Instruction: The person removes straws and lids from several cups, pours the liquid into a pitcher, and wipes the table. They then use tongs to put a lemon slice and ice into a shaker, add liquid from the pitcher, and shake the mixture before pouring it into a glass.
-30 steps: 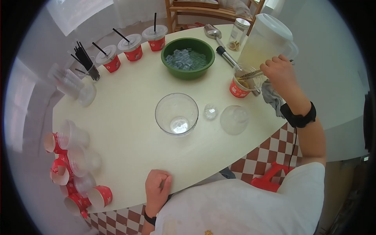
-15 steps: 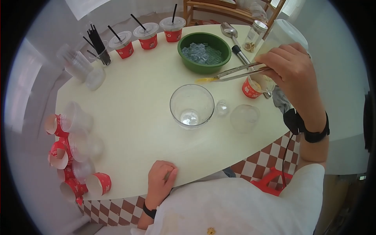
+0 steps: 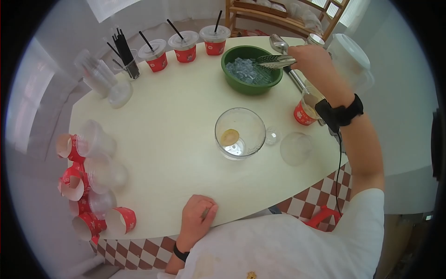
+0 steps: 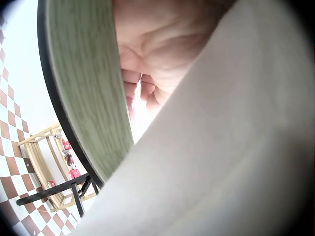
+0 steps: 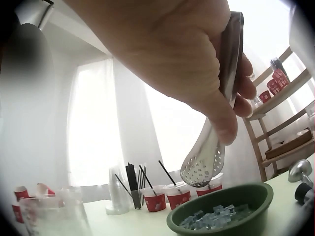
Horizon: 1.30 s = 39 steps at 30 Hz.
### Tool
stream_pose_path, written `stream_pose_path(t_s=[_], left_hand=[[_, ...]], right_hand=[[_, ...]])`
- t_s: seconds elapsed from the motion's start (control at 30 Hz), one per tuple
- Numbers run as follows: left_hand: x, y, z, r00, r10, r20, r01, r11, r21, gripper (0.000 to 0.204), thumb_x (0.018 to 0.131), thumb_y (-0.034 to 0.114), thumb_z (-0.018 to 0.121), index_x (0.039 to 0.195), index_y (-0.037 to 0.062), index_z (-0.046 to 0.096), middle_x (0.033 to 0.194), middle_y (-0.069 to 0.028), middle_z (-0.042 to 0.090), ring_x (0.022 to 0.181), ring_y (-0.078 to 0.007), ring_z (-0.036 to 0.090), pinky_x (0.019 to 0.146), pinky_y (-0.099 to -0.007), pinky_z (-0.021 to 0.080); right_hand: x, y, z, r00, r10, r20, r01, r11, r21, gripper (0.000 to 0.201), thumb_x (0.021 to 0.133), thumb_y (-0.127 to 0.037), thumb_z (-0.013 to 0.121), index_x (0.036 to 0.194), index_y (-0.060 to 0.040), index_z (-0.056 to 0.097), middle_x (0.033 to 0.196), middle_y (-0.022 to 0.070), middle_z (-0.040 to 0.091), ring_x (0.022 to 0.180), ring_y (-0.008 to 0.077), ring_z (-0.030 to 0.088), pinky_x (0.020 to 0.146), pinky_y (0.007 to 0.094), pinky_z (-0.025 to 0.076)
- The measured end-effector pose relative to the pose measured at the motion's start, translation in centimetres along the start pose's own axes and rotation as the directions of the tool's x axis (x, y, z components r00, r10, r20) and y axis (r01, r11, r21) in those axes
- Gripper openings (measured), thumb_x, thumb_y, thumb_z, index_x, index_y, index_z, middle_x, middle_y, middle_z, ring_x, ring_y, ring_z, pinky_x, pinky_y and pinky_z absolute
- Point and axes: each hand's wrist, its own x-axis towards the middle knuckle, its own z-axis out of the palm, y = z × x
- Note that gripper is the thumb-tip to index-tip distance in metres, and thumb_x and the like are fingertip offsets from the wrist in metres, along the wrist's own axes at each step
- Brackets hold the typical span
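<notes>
My right hand [image 3: 319,69] grips metal tongs [image 3: 277,62] whose perforated ends hang over the green basin [image 3: 252,88]. Ice cubes [image 3: 247,72] fill much of that basin; in the right wrist view the tong ends [image 5: 199,169] are above the cubes, with nothing visible between them. A yellow lemon slice [image 3: 230,137] lies inside the clear round container [image 3: 257,151] at mid-table. My left hand [image 3: 199,216] rests on the table's near edge, fingers loosely curled and holding nothing; in the left wrist view a white shirt partly hides it.
A red-banded cup [image 3: 304,115], a pitcher [image 3: 349,58] and a muddler [image 3: 296,80] are at the right. Three lidded cups with straws, one of them a red cup [image 3: 186,55], line the far edge. Paper sleeves [image 3: 125,219] and stacked plastic cups [image 3: 95,138] occupy the left.
The tongs moved from the red-banded cup at the right, carrying a yellow slice, and then over to the ice basin. The slice now lies in the clear container. My left hand stays at the edge.
</notes>
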Motion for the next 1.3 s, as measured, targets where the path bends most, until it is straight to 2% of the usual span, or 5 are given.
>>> stream_pose_path(t_s=[0.2,0.8,0.97,1.03,1.3], left_hand=[[0.0,-0.1,-0.1,1.000,0.010,-0.004,-0.010,1.000,-0.012,0.011,0.074,0.000,0.063,0.073,0.0037,0.053,0.077,-0.0068,0.060,0.073,-0.0243,0.055,0.063,-0.0326,0.044],[0.0,-0.1,-0.2,0.999,0.036,-0.001,-0.036,0.999,-0.018,0.012,0.075,0.000,0.062,0.072,0.0038,0.051,0.076,-0.0070,0.060,0.072,-0.0245,0.055,0.062,-0.0326,0.044],[-0.1,-0.1,-0.3,0.999,0.034,-0.001,-0.034,0.999,-0.029,0.012,0.074,-0.001,0.062,0.072,0.0037,0.051,0.076,-0.0067,0.060,0.073,-0.0249,0.055,0.062,-0.0328,0.044],[0.1,-0.2,-0.2,0.999,0.041,0.005,-0.041,0.999,-0.023,0.012,0.074,-0.001,0.062,0.072,0.0036,0.051,0.076,-0.0067,0.060,0.073,-0.0249,0.055,0.062,-0.0329,0.043],[0.1,0.0,-0.1,0.999,0.036,-0.005,-0.036,0.999,-0.006,0.012,0.075,0.000,0.062,0.072,0.0036,0.051,0.077,-0.0069,0.060,0.073,-0.0246,0.055,0.062,-0.0329,0.044]], right_hand=[[1.8,-1.4,3.9,0.989,-0.099,0.105,0.114,0.982,-0.150,0.006,0.066,-0.004,0.061,0.070,-0.0083,0.062,0.067,0.0087,0.062,0.071,0.0256,0.063,0.062,0.0344,0.048],[1.7,-2.1,4.5,0.982,0.020,0.187,0.026,0.971,-0.237,0.008,0.069,-0.005,0.059,0.073,-0.0082,0.064,0.070,0.0082,0.063,0.074,0.0229,0.063,0.069,0.0343,0.047],[-0.1,-2.2,-3.6,0.994,0.027,-0.105,-0.030,0.999,-0.020,0.014,0.069,-0.010,0.065,0.083,-0.0084,0.062,0.073,0.0061,0.062,0.074,0.0237,0.061,0.068,0.0358,0.046],[-1.0,-3.1,-7.1,0.995,-0.009,-0.096,0.029,0.977,0.210,0.015,0.070,-0.012,0.067,0.083,-0.0089,0.061,0.076,0.0045,0.062,0.074,0.0241,0.059,0.068,0.0359,0.045],[-2.9,-9.1,-9.8,0.881,-0.454,0.135,0.439,0.890,0.125,0.020,0.060,-0.006,0.063,0.078,-0.0081,0.057,0.069,0.0012,0.053,0.072,0.0171,0.053,0.068,0.0283,0.040]])
